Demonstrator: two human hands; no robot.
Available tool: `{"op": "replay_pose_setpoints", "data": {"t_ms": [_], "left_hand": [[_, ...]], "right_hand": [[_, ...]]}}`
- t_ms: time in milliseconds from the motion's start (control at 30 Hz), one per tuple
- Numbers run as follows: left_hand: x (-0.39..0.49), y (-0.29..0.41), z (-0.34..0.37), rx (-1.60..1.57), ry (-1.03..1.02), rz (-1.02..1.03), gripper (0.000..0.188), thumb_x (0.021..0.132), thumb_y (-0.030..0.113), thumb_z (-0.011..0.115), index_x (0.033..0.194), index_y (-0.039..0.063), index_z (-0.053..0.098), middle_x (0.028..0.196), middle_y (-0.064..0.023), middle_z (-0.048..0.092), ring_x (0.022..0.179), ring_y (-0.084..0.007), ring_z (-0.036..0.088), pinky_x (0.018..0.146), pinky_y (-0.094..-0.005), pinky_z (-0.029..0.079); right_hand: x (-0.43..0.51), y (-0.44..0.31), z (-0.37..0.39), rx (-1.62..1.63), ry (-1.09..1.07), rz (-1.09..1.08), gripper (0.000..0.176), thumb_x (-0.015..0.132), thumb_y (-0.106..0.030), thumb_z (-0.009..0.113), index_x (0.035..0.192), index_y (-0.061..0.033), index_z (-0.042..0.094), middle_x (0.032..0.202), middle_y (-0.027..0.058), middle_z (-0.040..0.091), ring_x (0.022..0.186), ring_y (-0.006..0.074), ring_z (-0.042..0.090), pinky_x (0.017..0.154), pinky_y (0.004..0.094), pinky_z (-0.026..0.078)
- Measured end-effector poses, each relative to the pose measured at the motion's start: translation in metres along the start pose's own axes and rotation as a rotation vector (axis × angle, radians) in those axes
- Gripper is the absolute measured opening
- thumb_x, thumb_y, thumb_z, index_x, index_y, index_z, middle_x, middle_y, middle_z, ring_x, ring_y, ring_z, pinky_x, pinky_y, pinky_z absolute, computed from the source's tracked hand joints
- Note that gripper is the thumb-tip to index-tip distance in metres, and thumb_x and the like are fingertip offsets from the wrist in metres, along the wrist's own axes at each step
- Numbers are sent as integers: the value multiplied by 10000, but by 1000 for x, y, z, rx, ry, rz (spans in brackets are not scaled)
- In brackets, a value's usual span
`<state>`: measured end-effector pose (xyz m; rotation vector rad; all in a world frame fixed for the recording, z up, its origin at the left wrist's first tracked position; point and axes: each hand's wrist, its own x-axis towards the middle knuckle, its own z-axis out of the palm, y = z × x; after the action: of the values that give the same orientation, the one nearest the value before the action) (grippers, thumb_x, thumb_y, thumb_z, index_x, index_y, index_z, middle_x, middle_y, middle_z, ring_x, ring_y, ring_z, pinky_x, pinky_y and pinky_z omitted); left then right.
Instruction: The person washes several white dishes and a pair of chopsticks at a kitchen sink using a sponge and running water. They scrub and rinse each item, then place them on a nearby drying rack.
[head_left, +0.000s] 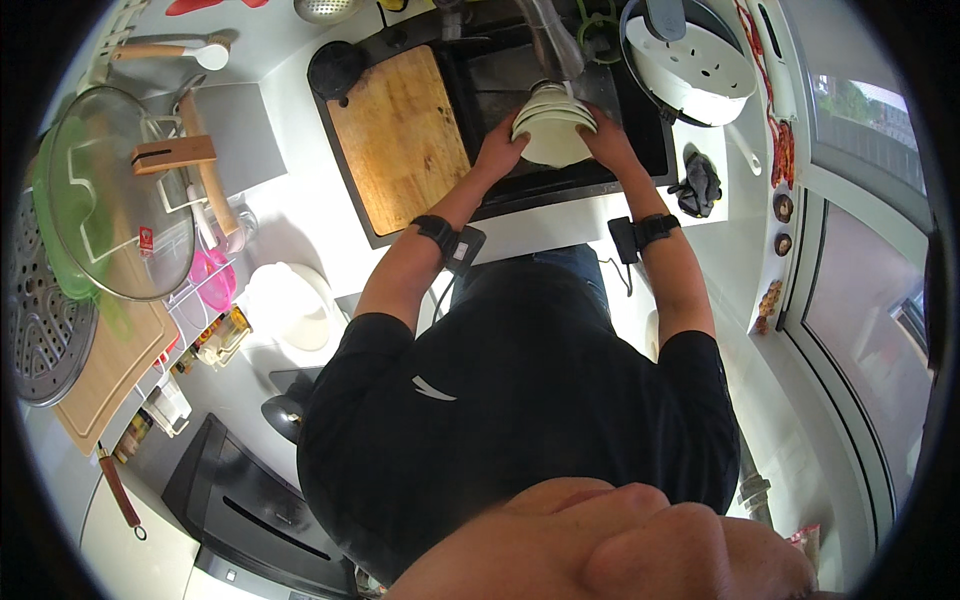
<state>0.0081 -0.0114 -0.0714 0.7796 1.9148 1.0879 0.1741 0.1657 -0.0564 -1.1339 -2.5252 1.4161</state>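
Observation:
A stack of several pale bowls (556, 135) is held over the black sink (517, 176), just below the metal faucet (553, 45). On the stack's left side, my left hand (504, 146) grips the rims. Opposite it, my right hand (606, 139) grips the right side. A thin stream of water seems to fall from the faucet at the back of the bowls. The bowls look tilted, and the fingers beneath them are partly hidden.
A wooden cutting board (401, 142) lies left of the basin. To the right are a white perforated basket (694, 79) and a crumpled dark cloth (699, 185). A rack with a glass lid (120, 195) stands at far left.

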Motion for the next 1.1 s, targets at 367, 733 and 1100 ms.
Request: {"op": "replay_pose_setpoints", "data": {"t_ms": [367,733,1100], "left_hand": [[8,29,11,17,50,137,697,853,42,620,1471,244,368,1305,-199,575,1177,-389,566,953,-418,491],[5,41,16,1,126,335,783,805,-44,647,1482,194,334,1385,-188,516,1215,-389,543,988,-409,481],[0,43,7,-89,-176,281,991,758,13,745,1544,178,164,1529,-142,337,1360,-291,414,1077,-398,407]], "right_hand": [[-20,-9,-5,-20,232,-152,683,816,29,594,1429,-198,398,1174,251,613,1033,468,589,866,506,514],[-34,-27,-18,-113,308,-247,740,781,112,547,1435,-203,403,1311,184,563,1147,424,558,940,465,502],[-43,-35,-33,-110,314,-311,674,787,118,529,1390,-179,481,1349,128,558,1202,359,553,986,414,485]]}}
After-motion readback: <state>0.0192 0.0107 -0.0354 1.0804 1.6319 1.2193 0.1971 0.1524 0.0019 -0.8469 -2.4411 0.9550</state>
